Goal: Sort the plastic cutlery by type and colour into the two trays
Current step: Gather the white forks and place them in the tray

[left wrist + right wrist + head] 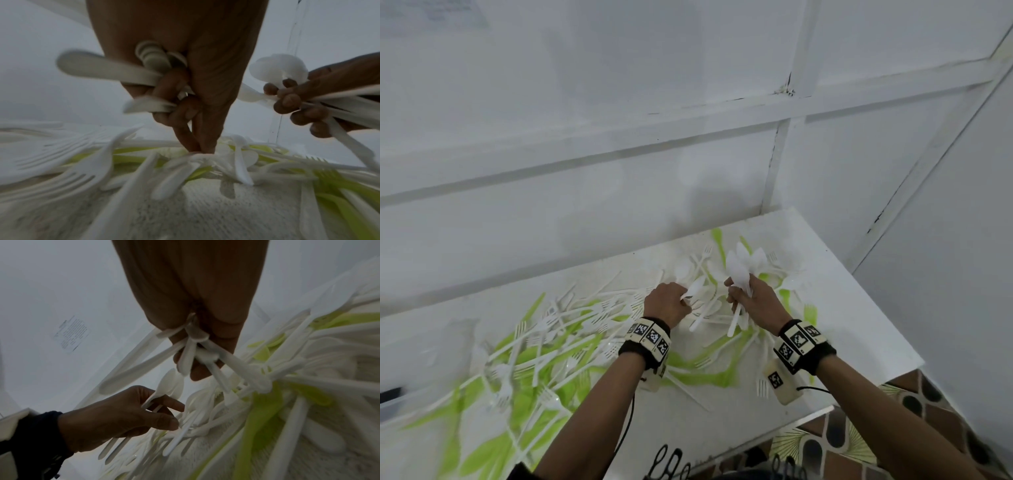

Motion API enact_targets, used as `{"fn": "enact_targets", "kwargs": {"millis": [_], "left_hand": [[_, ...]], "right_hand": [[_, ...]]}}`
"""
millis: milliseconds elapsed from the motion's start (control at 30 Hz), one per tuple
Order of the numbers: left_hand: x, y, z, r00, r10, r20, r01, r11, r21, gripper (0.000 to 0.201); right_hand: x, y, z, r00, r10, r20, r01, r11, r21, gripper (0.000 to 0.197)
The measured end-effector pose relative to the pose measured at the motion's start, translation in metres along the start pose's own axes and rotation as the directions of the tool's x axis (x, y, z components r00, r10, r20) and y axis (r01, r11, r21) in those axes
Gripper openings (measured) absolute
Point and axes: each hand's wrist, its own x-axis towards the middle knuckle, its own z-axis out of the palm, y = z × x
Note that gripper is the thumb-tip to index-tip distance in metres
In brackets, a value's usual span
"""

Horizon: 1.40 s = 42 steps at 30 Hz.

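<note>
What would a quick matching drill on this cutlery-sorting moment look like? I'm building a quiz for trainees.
Things:
1. right hand
2. left hand
3. green cutlery
4. wall

States:
a. lying on the table, mixed with white pieces
b. grips a bunch of white spoons, bowls upward
c. white, panelled
d. holds a few white spoons, fingertips down in the pile

Pairs: 1-b, 2-d, 3-a, 4-c
</note>
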Motion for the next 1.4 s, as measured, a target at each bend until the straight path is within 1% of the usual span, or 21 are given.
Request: {"fn": "enact_targets", "kwargs": {"millis": [100,167,200,267,367,400,500,567,633,700,767,833,867,933,1000,1067,1100,1167,1200,1300,1400], "left_hand": [[0.002,-0.008,-0.001,0.996,-0.068,0.055,0.073,0.992,-0.101,0.026],[0.003,-0.009,-0.002,0.992,-0.114,0.050,0.120,0.982,-0.144,0.044],[0.004,-0.009,-0.003,0.991,-0.128,0.039,0.132,0.981,-0.140,0.048],[0.005,-0.007,-0.004,0.990,-0.132,0.055,0.139,0.981,-0.134,0.044],[0.009,-0.008,-0.002,0.989,-0.132,0.067,0.141,0.980,-0.142,0.032],[0.009,-0.010,-0.001,0.988,-0.139,0.062,0.147,0.979,-0.144,0.033],[0.008,-0.017,0.003,0.989,-0.136,0.050,0.143,0.971,-0.192,0.046],[0.009,-0.027,0.003,0.992,-0.121,0.043,0.128,0.966,-0.225,0.046],[0.010,-0.037,-0.003,0.991,-0.133,0.033,0.137,0.977,-0.165,0.035],[0.008,-0.043,-0.010,0.985,-0.170,-0.007,0.170,0.985,-0.032,0.033],[0.006,-0.042,-0.015,0.983,-0.175,-0.051,0.178,0.983,0.050,0.030],[0.003,-0.038,-0.017,0.983,-0.153,-0.097,0.159,0.985,0.058,0.027],[0.002,-0.035,-0.016,0.983,-0.131,-0.124,0.139,0.989,0.052,0.026],[0.005,-0.027,-0.011,0.987,-0.073,-0.140,0.081,0.995,0.058,0.026],[0.011,-0.020,-0.007,0.995,-0.005,-0.096,0.015,0.995,0.101,0.022],[0.018,-0.014,-0.004,0.998,0.035,-0.047,-0.026,0.984,0.177,0.033],[0.021,-0.011,-0.005,0.999,0.039,-0.035,-0.031,0.976,0.214,0.032],[0.023,-0.007,-0.007,0.999,0.038,-0.024,-0.030,0.960,0.278,0.020],[0.024,-0.007,-0.008,0.999,0.041,-0.024,-0.032,0.954,0.298,0.016],[0.025,-0.010,-0.010,0.999,0.040,-0.015,-0.033,0.946,0.322,0.019],[0.023,-0.010,-0.013,0.999,0.044,-0.007,-0.039,0.947,0.320,0.023]], "right_hand": [[-0.003,-0.001,0.001,0.999,0.023,0.026,-0.022,0.999,-0.033,0.015],[-0.005,-0.001,0.003,0.999,0.040,0.009,-0.040,0.999,-0.025,0.018],[-0.005,0.000,0.004,0.999,0.049,-0.003,-0.049,0.999,-0.023,0.022],[-0.005,0.002,0.005,0.997,0.070,-0.014,-0.070,0.998,-0.006,0.029],[-0.007,0.003,0.006,0.997,0.079,0.015,-0.080,0.996,0.038,0.033],[-0.008,0.004,0.006,0.997,0.073,0.025,-0.074,0.996,0.039,0.034],[-0.012,0.006,0.004,0.998,0.058,0.025,-0.059,0.998,0.014,0.035],[-0.012,0.009,0.002,0.999,0.053,0.010,-0.053,0.999,0.009,0.033],[-0.011,0.011,0.001,0.999,0.051,-0.003,-0.051,0.999,0.018,0.030],[-0.008,0.012,0.001,0.998,0.057,-0.019,-0.057,0.998,0.034,0.029],[-0.006,0.011,0.001,0.998,0.064,-0.025,-0.063,0.997,0.038,0.029],[-0.005,0.009,0.003,0.998,0.065,-0.017,-0.064,0.997,0.042,0.029],[-0.005,0.008,0.004,0.998,0.060,-0.013,-0.059,0.997,0.039,0.029],[-0.005,0.007,0.006,0.999,0.042,-0.011,-0.042,0.999,0.030,0.029],[-0.006,0.008,0.006,0.999,0.038,-0.011,-0.038,0.999,0.026,0.029],[-0.008,0.009,0.005,0.999,0.051,-0.016,-0.051,0.998,0.025,0.028],[-0.009,0.010,0.004,0.998,0.056,-0.019,-0.056,0.998,0.024,0.027],[-0.011,0.011,0.001,0.998,0.062,-0.027,-0.062,0.998,0.017,0.027],[-0.013,0.011,-0.001,0.997,0.065,-0.034,-0.064,0.998,0.013,0.027],[-0.015,0.012,-0.005,0.996,0.075,-0.047,-0.074,0.997,0.016,0.028],[-0.016,0.011,-0.007,0.996,0.077,-0.047,-0.078,0.997,0.001,0.026]]}}
